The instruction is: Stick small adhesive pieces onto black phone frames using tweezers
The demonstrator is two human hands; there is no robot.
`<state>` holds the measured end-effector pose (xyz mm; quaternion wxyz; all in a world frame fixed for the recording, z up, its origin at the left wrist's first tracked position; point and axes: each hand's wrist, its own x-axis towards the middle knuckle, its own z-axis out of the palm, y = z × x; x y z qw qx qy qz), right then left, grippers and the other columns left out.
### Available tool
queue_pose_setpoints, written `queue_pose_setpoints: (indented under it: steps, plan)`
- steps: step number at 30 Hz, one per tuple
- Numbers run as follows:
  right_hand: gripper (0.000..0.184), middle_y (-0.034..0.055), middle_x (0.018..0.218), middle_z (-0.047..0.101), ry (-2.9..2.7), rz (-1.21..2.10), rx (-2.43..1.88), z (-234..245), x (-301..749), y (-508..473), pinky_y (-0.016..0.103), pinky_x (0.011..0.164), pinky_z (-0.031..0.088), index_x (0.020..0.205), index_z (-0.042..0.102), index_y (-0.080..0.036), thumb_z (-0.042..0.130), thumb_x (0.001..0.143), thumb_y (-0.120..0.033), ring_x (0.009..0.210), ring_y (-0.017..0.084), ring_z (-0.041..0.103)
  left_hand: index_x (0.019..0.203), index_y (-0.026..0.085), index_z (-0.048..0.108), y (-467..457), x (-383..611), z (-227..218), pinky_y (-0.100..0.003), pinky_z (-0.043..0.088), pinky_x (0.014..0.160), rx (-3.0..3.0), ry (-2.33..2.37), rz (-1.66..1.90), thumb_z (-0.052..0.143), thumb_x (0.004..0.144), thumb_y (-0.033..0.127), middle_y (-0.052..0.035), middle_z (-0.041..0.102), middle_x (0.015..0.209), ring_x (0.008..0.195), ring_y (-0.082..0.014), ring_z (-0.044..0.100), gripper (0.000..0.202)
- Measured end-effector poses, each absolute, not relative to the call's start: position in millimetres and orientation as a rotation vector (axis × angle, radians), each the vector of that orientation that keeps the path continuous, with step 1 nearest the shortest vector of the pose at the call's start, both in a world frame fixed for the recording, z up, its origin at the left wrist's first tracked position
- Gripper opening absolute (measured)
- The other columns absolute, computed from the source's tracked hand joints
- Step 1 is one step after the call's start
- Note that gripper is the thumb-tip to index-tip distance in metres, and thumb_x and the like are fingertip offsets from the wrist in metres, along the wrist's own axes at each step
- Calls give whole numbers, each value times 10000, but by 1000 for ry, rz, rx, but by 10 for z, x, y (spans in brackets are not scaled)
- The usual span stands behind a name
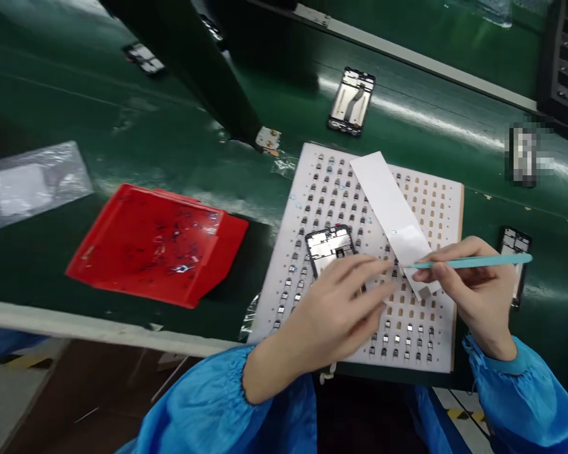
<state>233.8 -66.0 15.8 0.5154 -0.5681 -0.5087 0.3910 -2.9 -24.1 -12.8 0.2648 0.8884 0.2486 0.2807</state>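
A white sheet [430, 202] carrying rows of several small metal parts lies on the green belt in front of me. My left hand [331, 309] rests on it with fingers stretched out, over the lower end of a black phone frame [329, 243]. My right hand [473, 290] pinches a thin teal stick [483, 260] that points left toward the sheet. A white paper strip [390, 205] lies slanted across the sheet, its lower end under my right fingers.
A red tray [161, 243] with small dark bits sits at left, a clear plastic bag [28, 183] beyond it. More phone frames lie on the green belt [123, 126]: one at the back [351, 101], one at right [515, 243]. A dark post [194, 63] slants above.
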Motion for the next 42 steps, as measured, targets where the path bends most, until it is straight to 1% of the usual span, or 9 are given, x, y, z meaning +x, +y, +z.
queue_pose_setpoints:
  steps: [2,4,7,9,18,23,28,33,42]
  plan:
    - [88,45,848,835,-1220,1018,-1321,113,2056,-420,318,671,732,982,779,-216,852,956,-258,761,231,851,1288,170,678,-84,-213,-146,-436,588,1015,2355,900,848,560,1051,98,-112,718,1287,1206,-264,648,274]
    - [131,39,867,832,-1215,1086,-1300,-6,1833,-195,333,700,740,962,759,-226,845,959,-324,797,231,855,1269,154,682,65,-353,-204,-444,595,965,2356,1097,879,559,1058,102,-116,715,1201,1119,-266,655,249]
    - [215,32,861,825,-1205,1132,-1324,-209,1670,33,367,748,749,941,734,-239,840,946,-426,809,230,853,1268,147,682,205,-458,-316,-452,597,934,2356,1201,837,529,1072,111,-112,700,1157,1080,-268,640,251]
    - [242,33,849,824,-1202,1140,-1354,-294,1649,96,381,757,751,941,728,-237,841,938,-451,803,233,854,1270,161,680,236,-476,-373,-447,596,927,2341,1190,799,507,1076,107,-101,697,1154,1079,-263,624,265]
    - [203,65,887,847,-1193,1147,-1387,-300,1655,86,387,765,755,949,759,-225,861,927,-399,831,252,863,1276,142,672,236,-474,-408,-441,586,925,2323,1172,768,497,1070,88,-107,694,1168,1096,-260,602,276]
    - [191,63,883,846,-1208,1138,-1387,-313,1660,93,377,762,756,948,760,-220,857,931,-383,831,248,864,1286,134,669,234,-477,-395,-435,581,926,2341,1175,769,498,1071,82,-109,693,1176,1097,-261,606,279]
    - [180,52,867,846,-1213,1132,-1397,-325,1655,91,377,759,759,948,750,-230,845,939,-382,829,245,865,1349,138,656,218,-481,-398,-445,590,911,2464,1168,721,490,1077,91,-119,700,1176,1106,-275,611,322]
    - [174,46,848,840,-1215,1128,-1403,-320,1651,84,369,744,760,947,750,-233,841,938,-381,818,246,864,1349,105,680,217,-481,-420,-452,599,891,2614,1157,689,491,1066,81,-134,713,1149,1062,-288,610,342]
    - [136,54,895,827,-1279,1036,-1427,-317,1652,16,350,676,754,953,756,-245,821,952,-365,829,256,857,1333,92,691,225,-480,-429,-443,597,893,2626,1149,739,507,1063,76,-136,724,1167,1050,-283,603,327]
